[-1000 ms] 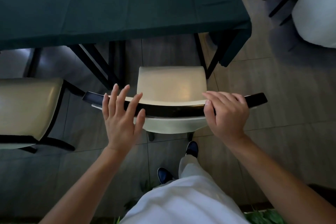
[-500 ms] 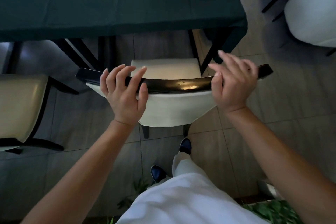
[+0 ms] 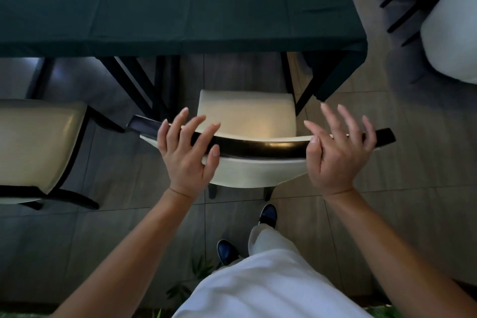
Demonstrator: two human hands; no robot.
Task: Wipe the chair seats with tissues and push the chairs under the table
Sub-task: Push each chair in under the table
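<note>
Dark green cloth covers the one tabletop [image 3: 180, 2], which spans the upper part of the view on black legs. Two cream-seated chairs with black frames stand on the near side of it: the centre chair [image 3: 246, 113], directly ahead of the person, and a second chair [image 3: 38, 142] at the left edge, partly cut off. More pale furniture on dark legs [image 3: 449, 41] stands at the upper right; its count cannot be told. The centre chair's seat lies just short of the tabletop edge, its front near the table legs, not yet under the cloth. Its curved black top rail [image 3: 260, 146] runs across the middle of the view. Two hands are in view. The left hand [image 3: 187, 148] rests over the left part of the rail with fingers straight and spread, the thumb against the cream backrest below the rail; it grips nothing. The right hand [image 3: 338, 146] is at the right part of the rail with fingers extended and fanned wide, thumb by the rail; whether the palm touches the rail cannot be told. No fingers are curled round the rail. Two dark shoes [image 3: 268, 215] stand on the tiled floor [image 3: 387, 162] behind the chair, below white clothing [image 3: 271, 289].
</note>
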